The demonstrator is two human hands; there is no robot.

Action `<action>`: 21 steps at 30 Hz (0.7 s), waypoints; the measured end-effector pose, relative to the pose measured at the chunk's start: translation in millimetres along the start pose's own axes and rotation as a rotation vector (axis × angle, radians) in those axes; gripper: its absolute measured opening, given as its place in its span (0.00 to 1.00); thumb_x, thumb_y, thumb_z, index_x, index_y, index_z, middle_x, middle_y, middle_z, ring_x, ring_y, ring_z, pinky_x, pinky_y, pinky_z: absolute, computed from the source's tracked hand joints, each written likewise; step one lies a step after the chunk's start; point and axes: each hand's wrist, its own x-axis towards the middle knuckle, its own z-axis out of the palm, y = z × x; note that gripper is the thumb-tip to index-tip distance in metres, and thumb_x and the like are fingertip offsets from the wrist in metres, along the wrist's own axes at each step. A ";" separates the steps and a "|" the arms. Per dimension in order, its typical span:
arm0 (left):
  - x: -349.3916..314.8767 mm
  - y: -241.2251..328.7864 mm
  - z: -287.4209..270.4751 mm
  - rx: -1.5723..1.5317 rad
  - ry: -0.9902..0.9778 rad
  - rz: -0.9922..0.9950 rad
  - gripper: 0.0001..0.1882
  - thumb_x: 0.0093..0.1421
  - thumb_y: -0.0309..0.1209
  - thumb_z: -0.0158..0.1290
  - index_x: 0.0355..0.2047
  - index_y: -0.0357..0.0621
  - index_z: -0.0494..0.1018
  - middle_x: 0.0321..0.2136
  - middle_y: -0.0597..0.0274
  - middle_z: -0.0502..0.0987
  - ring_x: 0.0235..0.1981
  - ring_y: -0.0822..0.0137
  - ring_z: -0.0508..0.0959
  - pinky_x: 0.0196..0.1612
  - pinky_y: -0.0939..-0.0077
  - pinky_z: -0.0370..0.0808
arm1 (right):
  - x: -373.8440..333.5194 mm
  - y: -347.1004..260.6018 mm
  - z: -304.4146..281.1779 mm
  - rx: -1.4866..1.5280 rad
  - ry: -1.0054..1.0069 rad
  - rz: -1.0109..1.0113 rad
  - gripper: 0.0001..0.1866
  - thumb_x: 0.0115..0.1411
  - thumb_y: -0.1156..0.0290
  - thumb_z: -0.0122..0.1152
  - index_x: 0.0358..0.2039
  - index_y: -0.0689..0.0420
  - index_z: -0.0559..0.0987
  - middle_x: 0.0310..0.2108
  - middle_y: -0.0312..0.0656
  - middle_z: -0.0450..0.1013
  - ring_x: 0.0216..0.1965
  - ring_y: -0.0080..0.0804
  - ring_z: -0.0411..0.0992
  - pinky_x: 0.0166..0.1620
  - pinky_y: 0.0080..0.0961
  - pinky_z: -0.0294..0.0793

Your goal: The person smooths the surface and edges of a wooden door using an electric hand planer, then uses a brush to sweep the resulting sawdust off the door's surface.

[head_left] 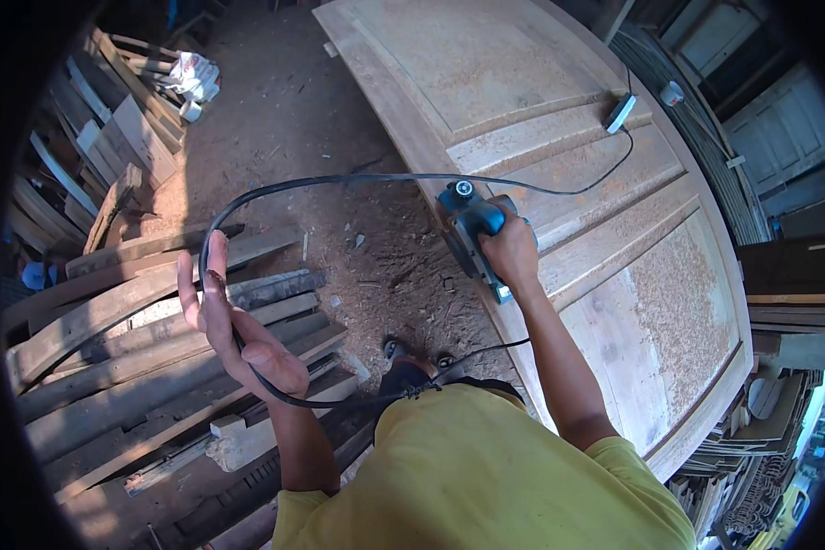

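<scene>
My right hand (511,240) is closed around the handle of a teal electric hand planer (473,223), which sits at the near left edge of a large panelled wooden door (605,316). My left hand (234,335) is raised off to the left, its fingers mostly stretched. It holds up a black power cord (330,181), which passes between the fingers and past the thumb. From there the cord arcs across above the planer toward a white-and-blue power strip (621,114) on the door. Another stretch, with a knotted or taped spot, runs across my waist.
Wood shavings (674,307) lie over the door's panels. Stacked timber beams (183,367) fill the left side, with more boards (124,137) beyond. The dirt floor (284,101) has scattered scraps. A white sack (194,77) lies at the far left. Thin wood pieces (752,458) are stacked at right.
</scene>
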 end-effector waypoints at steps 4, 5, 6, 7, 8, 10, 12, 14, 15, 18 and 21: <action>21.1 -28.0 2.4 0.028 -0.028 -0.041 0.42 0.80 0.64 0.32 0.78 0.46 0.61 0.75 0.35 0.63 0.76 0.40 0.64 0.77 0.43 0.58 | 41.7 -15.9 20.4 -0.025 0.022 0.011 0.31 0.54 0.69 0.71 0.61 0.57 0.84 0.42 0.66 0.84 0.46 0.63 0.84 0.53 0.52 0.84; 26.5 -37.4 2.1 0.025 -0.029 -0.053 0.43 0.79 0.65 0.33 0.78 0.45 0.60 0.75 0.34 0.61 0.76 0.40 0.65 0.77 0.42 0.59 | 53.1 -16.4 26.7 -0.033 0.029 0.012 0.31 0.54 0.69 0.71 0.61 0.57 0.84 0.42 0.66 0.84 0.46 0.63 0.84 0.53 0.52 0.84; 30.5 -47.0 1.1 0.023 -0.032 -0.067 0.44 0.79 0.66 0.33 0.78 0.44 0.60 0.76 0.33 0.59 0.75 0.39 0.67 0.77 0.42 0.60 | 62.0 -19.8 31.6 -0.023 0.040 0.000 0.31 0.54 0.69 0.71 0.61 0.56 0.84 0.42 0.66 0.84 0.46 0.63 0.84 0.53 0.52 0.84; 36.8 -55.5 2.1 0.005 -0.022 -0.078 0.45 0.78 0.67 0.33 0.78 0.44 0.60 0.76 0.32 0.59 0.75 0.40 0.66 0.77 0.41 0.60 | 71.9 -23.3 36.1 -0.013 0.050 -0.013 0.31 0.54 0.69 0.71 0.61 0.56 0.84 0.42 0.67 0.84 0.46 0.63 0.84 0.53 0.52 0.84; 45.9 -61.6 2.4 0.019 -0.024 -0.056 0.45 0.78 0.68 0.33 0.78 0.44 0.61 0.76 0.32 0.59 0.76 0.39 0.66 0.77 0.41 0.59 | 82.1 -26.8 40.2 -0.003 0.060 -0.026 0.31 0.54 0.69 0.71 0.61 0.56 0.84 0.42 0.67 0.84 0.46 0.63 0.84 0.53 0.52 0.84; 62.5 -74.6 2.2 0.047 -0.035 -0.013 0.46 0.77 0.69 0.33 0.78 0.44 0.61 0.76 0.32 0.59 0.76 0.39 0.64 0.78 0.40 0.57 | 98.4 -40.5 43.5 -0.008 0.041 -0.028 0.31 0.54 0.68 0.72 0.61 0.56 0.84 0.42 0.66 0.84 0.46 0.63 0.84 0.53 0.52 0.84; 75.3 -87.5 2.4 0.062 -0.039 0.001 0.45 0.77 0.69 0.34 0.78 0.45 0.61 0.76 0.32 0.60 0.77 0.39 0.64 0.79 0.40 0.57 | 116.0 -51.1 50.3 -0.018 0.034 -0.035 0.31 0.54 0.68 0.72 0.61 0.56 0.84 0.42 0.66 0.84 0.46 0.63 0.84 0.53 0.53 0.84; 86.2 -99.2 3.3 0.067 -0.048 0.009 0.44 0.77 0.68 0.35 0.78 0.46 0.60 0.76 0.32 0.59 0.77 0.39 0.63 0.79 0.40 0.56 | 136.9 -57.0 59.4 -0.034 0.039 -0.045 0.30 0.55 0.68 0.73 0.61 0.56 0.84 0.42 0.66 0.84 0.46 0.63 0.84 0.53 0.53 0.84; 91.1 -102.5 8.2 0.064 -0.028 0.000 0.44 0.78 0.68 0.35 0.78 0.46 0.60 0.76 0.32 0.59 0.77 0.39 0.63 0.79 0.40 0.56 | 147.5 -61.2 65.0 -0.030 0.044 -0.054 0.29 0.55 0.68 0.73 0.59 0.55 0.84 0.42 0.65 0.84 0.46 0.64 0.84 0.52 0.53 0.84; 96.9 -127.8 16.1 0.047 -0.029 0.000 0.43 0.78 0.67 0.37 0.78 0.47 0.61 0.77 0.32 0.58 0.76 0.39 0.64 0.79 0.41 0.55 | 175.7 -72.1 79.0 0.027 0.045 -0.077 0.28 0.55 0.68 0.73 0.58 0.54 0.84 0.43 0.65 0.84 0.47 0.63 0.84 0.53 0.53 0.84; 110.6 -149.7 27.8 0.048 -0.052 -0.021 0.41 0.78 0.66 0.38 0.78 0.51 0.61 0.78 0.34 0.57 0.76 0.40 0.65 0.79 0.43 0.54 | 211.1 -88.3 91.8 0.015 0.019 -0.065 0.27 0.55 0.69 0.73 0.58 0.54 0.84 0.44 0.64 0.84 0.48 0.63 0.84 0.53 0.52 0.84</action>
